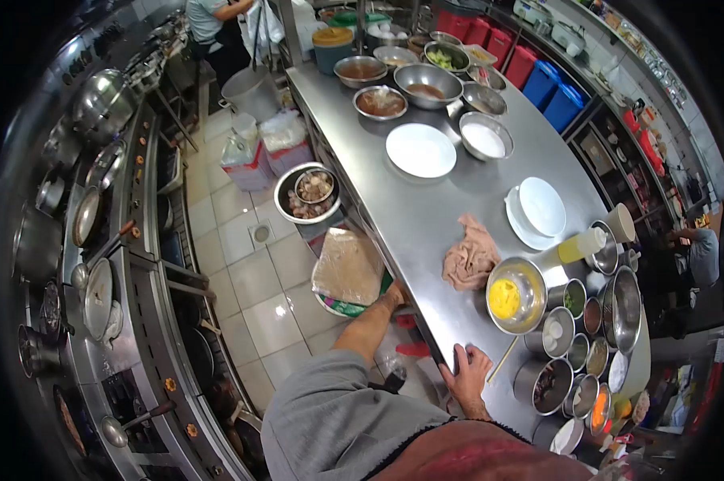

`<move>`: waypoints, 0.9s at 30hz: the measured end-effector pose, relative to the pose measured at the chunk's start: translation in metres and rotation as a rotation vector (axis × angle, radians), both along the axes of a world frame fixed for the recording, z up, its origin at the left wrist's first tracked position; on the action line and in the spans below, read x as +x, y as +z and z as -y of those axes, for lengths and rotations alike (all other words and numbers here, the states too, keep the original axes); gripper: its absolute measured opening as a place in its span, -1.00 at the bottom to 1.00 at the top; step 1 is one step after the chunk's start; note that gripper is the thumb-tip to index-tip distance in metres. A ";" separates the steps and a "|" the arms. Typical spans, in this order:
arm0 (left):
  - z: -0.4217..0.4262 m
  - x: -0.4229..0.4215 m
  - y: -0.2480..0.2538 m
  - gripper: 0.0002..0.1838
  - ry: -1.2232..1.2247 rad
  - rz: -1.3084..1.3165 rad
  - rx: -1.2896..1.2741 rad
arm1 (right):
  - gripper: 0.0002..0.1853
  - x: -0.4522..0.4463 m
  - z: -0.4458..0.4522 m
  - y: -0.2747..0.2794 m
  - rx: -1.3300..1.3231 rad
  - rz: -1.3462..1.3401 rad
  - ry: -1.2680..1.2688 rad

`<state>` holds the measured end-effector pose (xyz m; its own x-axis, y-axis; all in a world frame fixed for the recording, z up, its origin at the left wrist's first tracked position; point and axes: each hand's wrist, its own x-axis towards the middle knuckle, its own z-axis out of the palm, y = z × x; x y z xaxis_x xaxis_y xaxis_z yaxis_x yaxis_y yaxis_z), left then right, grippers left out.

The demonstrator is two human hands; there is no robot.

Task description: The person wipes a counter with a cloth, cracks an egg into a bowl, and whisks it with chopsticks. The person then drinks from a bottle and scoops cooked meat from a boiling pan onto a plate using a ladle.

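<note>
My left hand (395, 293) reaches down beside the steel table's edge, close to a plastic-wrapped tan block (348, 264) lying on a green basin (342, 307). The fingers of that hand are mostly hidden. On the table's near edge rests my right hand (467, 373), its fingers apart and holding nothing I can see. A thin yellowish stick (503, 359) lies just beside it. Farther in, a crumpled pinkish cloth (470, 255) sits next to a steel bowl (528, 309) with beaten-egg-like yellow contents (504, 298).
Several small steel bowls of ingredients crowd the right, around a pot (544, 385). White plates (422, 151) and filled bowls (380, 103) stand farther back. A stove (149, 280) lines the left; a white basin (307, 193) stands beside the table. Other people (213, 20) work behind.
</note>
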<state>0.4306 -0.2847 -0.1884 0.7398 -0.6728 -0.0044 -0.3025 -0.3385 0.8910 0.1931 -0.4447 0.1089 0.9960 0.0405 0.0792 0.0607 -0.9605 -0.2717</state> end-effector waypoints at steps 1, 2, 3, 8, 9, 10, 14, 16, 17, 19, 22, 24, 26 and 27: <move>-0.004 0.003 0.005 -0.47 -0.073 0.138 0.303 | -0.38 0.000 0.000 0.001 0.010 0.020 0.008; -0.007 0.006 0.011 -0.49 -0.099 0.200 0.339 | -0.38 0.000 -0.001 0.002 0.008 0.018 0.005; -0.010 0.006 0.017 -0.50 -0.127 0.260 0.375 | -0.38 -0.001 -0.001 0.003 0.007 0.013 0.000; -0.030 -0.041 0.063 -0.13 0.310 -0.076 -0.242 | -0.37 -0.004 0.000 0.002 0.025 0.024 0.002; -0.043 -0.060 0.091 -0.06 0.467 -0.140 -0.173 | -0.37 -0.004 0.000 0.002 0.037 0.034 0.014; -0.055 -0.074 0.090 -0.04 0.499 -0.093 -0.103 | -0.36 -0.005 0.000 0.003 0.038 0.061 0.017; -0.107 -0.151 0.094 -0.19 0.609 -0.172 0.253 | -0.36 -0.007 0.001 0.006 0.053 0.102 0.053; -0.137 -0.197 0.107 -0.32 0.642 -0.297 0.243 | -0.36 -0.010 0.004 0.003 0.059 0.122 0.067; -0.149 -0.223 0.121 -0.38 0.680 -0.325 0.266 | -0.36 -0.012 0.004 0.003 0.066 0.112 0.086; -0.170 -0.273 0.124 -0.46 0.783 -0.425 0.272 | -0.35 -0.012 0.004 0.005 0.080 0.104 0.067; -0.181 -0.330 0.154 -0.59 0.890 -0.449 0.262 | -0.34 -0.012 0.006 0.005 0.093 0.090 0.081; -0.175 -0.357 0.182 -0.63 0.991 -0.323 0.151 | -0.34 -0.014 0.006 0.003 0.091 0.096 0.076; -0.168 -0.379 0.220 -0.70 1.128 -0.103 -0.007 | -0.34 -0.015 0.006 -0.002 0.082 0.111 0.093; -0.164 -0.385 0.247 -0.72 1.186 -0.017 -0.055 | -0.34 -0.015 0.007 -0.004 0.067 0.138 0.088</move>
